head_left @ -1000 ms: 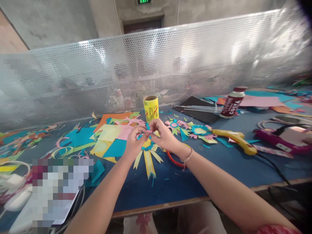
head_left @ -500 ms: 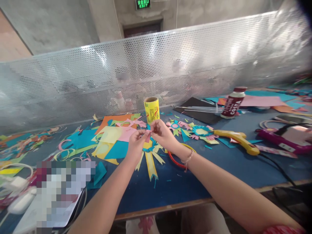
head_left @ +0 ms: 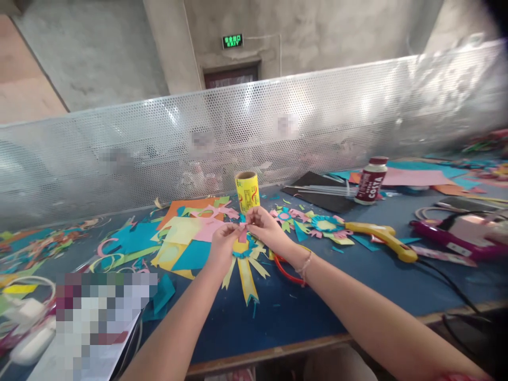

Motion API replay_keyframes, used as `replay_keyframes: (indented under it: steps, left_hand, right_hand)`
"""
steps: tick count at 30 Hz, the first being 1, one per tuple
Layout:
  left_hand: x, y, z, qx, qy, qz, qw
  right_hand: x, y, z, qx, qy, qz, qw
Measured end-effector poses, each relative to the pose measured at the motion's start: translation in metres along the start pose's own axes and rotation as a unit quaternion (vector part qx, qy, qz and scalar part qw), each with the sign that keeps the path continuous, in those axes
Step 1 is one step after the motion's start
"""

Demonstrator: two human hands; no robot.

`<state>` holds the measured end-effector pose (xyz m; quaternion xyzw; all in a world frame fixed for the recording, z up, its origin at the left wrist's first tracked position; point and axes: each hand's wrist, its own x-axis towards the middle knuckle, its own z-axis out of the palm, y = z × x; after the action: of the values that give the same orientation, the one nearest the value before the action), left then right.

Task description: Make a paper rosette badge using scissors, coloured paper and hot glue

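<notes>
Both hands meet above a yellow and blue paper rosette [head_left: 245, 262] lying on the blue table [head_left: 357, 286]. My left hand [head_left: 222, 244] and my right hand [head_left: 265, 226] pinch a small pink paper piece [head_left: 243, 233] between their fingertips, just over the rosette's blue centre. Yellow ribbon strips fan out below the hands. A red ring [head_left: 286, 270] lies partly under my right wrist.
A yellow roll [head_left: 246, 190] stands behind the hands. Coloured paper sheets [head_left: 186, 233] and scraps lie to the left, paper flowers [head_left: 317, 222] and a yellow glue gun [head_left: 383, 238] to the right. A brown bottle [head_left: 367, 180] stands further back. A perforated metal screen [head_left: 254, 132] borders the table.
The camera has tilted up a little, so the table sits lower in view. Both hands stay together on the small pink piece, lowered slightly toward the rosette.
</notes>
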<state>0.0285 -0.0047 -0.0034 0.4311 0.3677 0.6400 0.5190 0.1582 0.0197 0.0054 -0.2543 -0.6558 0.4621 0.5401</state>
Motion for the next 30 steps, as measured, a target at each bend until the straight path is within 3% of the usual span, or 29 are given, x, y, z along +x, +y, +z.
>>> replay_keyframes:
  steps: [9,17,22,30]
  left_hand:
    - [0.001,0.003,-0.003,0.015,0.016,0.000,1.000]
    - [0.003,0.002,-0.007,0.016,-0.015,-0.026,0.999]
    - [0.004,0.001,-0.009,0.049,-0.025,-0.007,0.998]
    - [0.018,-0.009,-0.025,0.083,0.011,0.020,0.996]
  right_hand:
    - [0.002,0.015,0.000,0.017,-0.006,0.008,1.000]
    - [0.002,0.013,0.000,0.003,0.010,-0.003,1.000]
    - [0.002,0.013,0.001,0.005,0.016,0.005,1.000]
    - [0.006,0.012,-0.005,-0.020,0.043,0.028,0.998]
